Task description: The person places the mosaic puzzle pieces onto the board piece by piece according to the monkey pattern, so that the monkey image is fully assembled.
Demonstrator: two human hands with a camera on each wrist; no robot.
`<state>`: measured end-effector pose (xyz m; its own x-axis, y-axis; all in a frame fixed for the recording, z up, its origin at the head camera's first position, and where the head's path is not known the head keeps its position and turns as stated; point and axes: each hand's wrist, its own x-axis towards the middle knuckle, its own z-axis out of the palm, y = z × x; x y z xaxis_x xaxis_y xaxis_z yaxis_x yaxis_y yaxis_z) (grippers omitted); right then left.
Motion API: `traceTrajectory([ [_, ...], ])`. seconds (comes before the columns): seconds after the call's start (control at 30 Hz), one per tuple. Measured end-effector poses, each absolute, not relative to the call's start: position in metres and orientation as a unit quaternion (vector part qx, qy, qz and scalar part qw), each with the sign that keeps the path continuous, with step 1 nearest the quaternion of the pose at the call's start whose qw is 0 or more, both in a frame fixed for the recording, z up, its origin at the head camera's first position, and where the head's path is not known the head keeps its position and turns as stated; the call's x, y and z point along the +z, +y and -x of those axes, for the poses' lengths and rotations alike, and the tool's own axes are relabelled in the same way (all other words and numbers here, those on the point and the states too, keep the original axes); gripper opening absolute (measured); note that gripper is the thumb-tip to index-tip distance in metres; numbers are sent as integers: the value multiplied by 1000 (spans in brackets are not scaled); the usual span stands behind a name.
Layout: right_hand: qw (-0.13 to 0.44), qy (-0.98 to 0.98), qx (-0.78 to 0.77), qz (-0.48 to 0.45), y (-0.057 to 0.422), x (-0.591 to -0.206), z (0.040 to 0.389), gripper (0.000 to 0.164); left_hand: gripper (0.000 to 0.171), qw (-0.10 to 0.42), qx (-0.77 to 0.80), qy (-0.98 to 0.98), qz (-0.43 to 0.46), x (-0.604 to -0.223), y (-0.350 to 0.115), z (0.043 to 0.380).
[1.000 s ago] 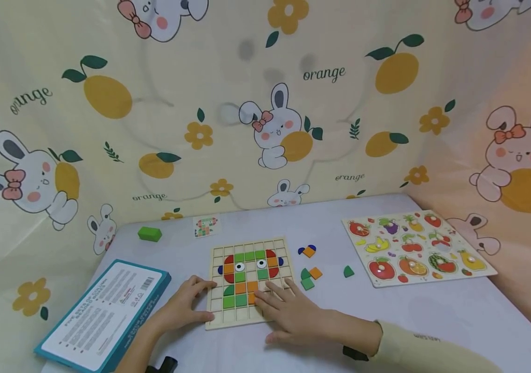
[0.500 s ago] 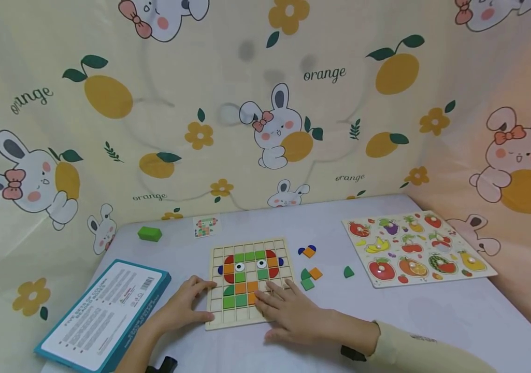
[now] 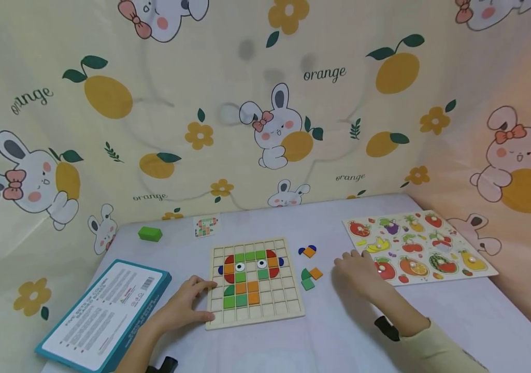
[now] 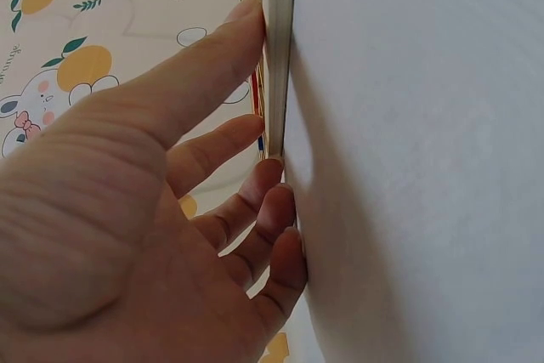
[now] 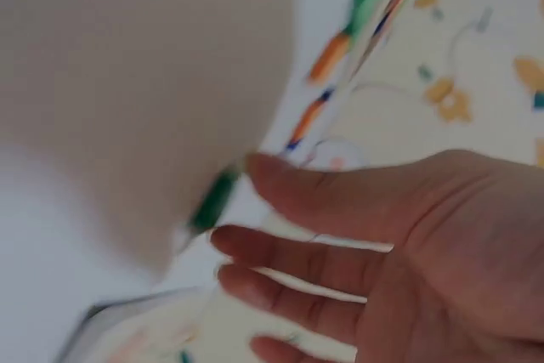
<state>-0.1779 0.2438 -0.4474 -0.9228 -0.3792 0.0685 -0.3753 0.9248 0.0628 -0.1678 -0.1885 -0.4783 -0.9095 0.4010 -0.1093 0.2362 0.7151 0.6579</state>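
In the head view a wooden grid board (image 3: 281, 301) lies mid-table, with coloured tiles forming a face with two round eyes. My left hand (image 3: 183, 306) rests at its left side, thumb and fingertips touching the edge. The left wrist view shows the thumb and index finger straight against the board's side, the other fingers bent. My right hand (image 3: 363, 275) is out to the right, beside the fruit puzzle. A green quarter-round tile (image 5: 215, 201) appears just beyond the right thumb and index tips in the blurred right wrist view; the hand hides it in the head view.
Beside the grid lie loose green tiles (image 3: 308, 284), an orange tile (image 3: 316, 273) and another orange tile (image 3: 309, 252) with blue pieces. A fruit puzzle board (image 3: 479, 272) is at right. A blue box (image 3: 102, 305), green block (image 3: 150, 234) and pattern card (image 3: 206, 227) stand left.
My right hand has left the grid board and moved right to where the green quarter-round tile lay, uncovering the board's lower right cells. The left hand stays put.
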Motion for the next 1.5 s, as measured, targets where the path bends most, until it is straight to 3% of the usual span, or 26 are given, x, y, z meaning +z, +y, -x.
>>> traceTrajectory([
  [0.2,-19,-980,83,-179,266,-453,186,27,72,123,337,917,-173,-479,-189,167],
  [0.43,-81,-975,145,-149,265,-453,192,18,72,121,332,919,-175,-480,-191,167],
  [1.0,-78,-963,177,-188,235,-440,193,16,76,117,332,919,-179,-483,-193,171],
  [1.17,-61,-940,228,-247,213,-439,198,16,81,109,315,926,-177,-484,-192,170],
  [1.5,-127,-839,441,-294,170,-449,194,11,102,82,243,948,-190,-487,-189,160],
])
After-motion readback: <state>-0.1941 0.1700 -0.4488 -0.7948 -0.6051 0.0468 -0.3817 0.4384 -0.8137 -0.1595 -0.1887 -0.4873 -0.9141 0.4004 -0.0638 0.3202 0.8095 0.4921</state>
